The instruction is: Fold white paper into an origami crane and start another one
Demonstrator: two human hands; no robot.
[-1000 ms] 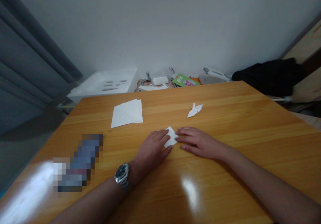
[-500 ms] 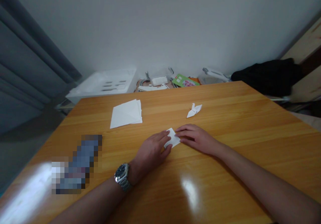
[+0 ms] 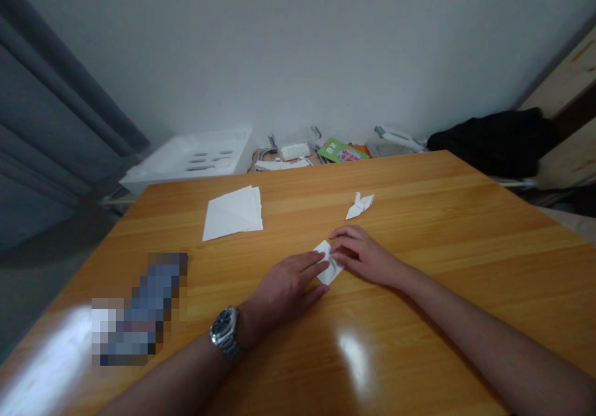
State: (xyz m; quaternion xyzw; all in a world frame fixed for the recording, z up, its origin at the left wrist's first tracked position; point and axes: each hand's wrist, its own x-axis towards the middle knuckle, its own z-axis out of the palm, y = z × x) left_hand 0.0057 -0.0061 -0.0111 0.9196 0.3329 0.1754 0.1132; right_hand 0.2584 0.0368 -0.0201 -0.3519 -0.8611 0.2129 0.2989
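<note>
One paper square point(image 3: 331, 272), left hand point(image 3: 289, 284) flat atop, right hand point(image 3: 367, 256) at edge, grip unclear; one paper bird point(image 3: 359, 207).

I'm resting the left hand point(image 3: 292, 281) on the paper point(image 3: 331, 272); the right hand point(image 3: 370, 259) is touching its right side, and an origami bird point(image 3: 359, 207) is sitting beyond.

A grey curtain point(image 3: 46, 96) hangs left. Beyond the wooden table point(image 3: 442, 230) lie a white tray point(image 3: 174, 154) far left, green booklet point(image 3: 334, 149) far centre, black cloth point(image 3: 488, 143) far right. Near left, a pixelated object point(image 3: 148, 304).
</note>
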